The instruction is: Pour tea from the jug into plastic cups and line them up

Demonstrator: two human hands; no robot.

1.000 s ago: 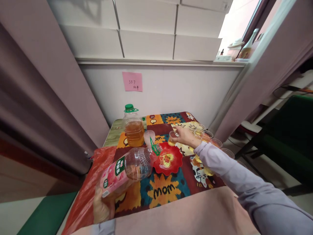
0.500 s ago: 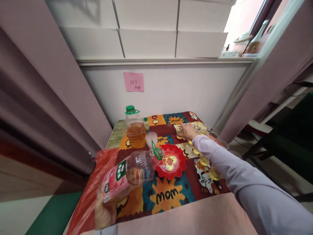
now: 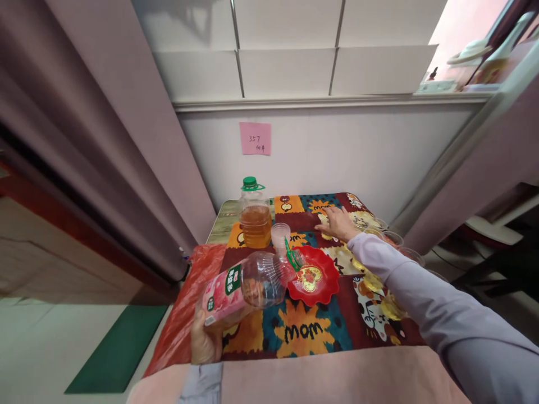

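My left hand [image 3: 206, 339] grips the base of a large clear plastic bottle [image 3: 242, 292] with a pink label. The bottle is tipped on its side, its uncapped mouth and green handle ring [image 3: 293, 255] over a red scalloped plate [image 3: 332, 283] with a gold heart design. I see no liquid flowing from it. My right hand [image 3: 338, 223] hovers over the far right part of the table, fingers spread, with nothing visible in them. Small clear cups of yellow liquid [image 3: 373, 282] stand in a row by that forearm, partly hidden by the sleeve.
A second bottle [image 3: 256, 224] of amber liquid, green-capped, stands upright at the back left. Beside it is a stack of clear plastic cups [image 3: 280, 234]. More cups [image 3: 393, 240] line the right edge. Red plastic sheeting [image 3: 189, 308] covers the left edge. A wall stands behind.
The view has turned left, shifting everything rightward in the picture. My right hand's fingers have spread and lifted from near a cup. My left hand keeps the bottle tilted.
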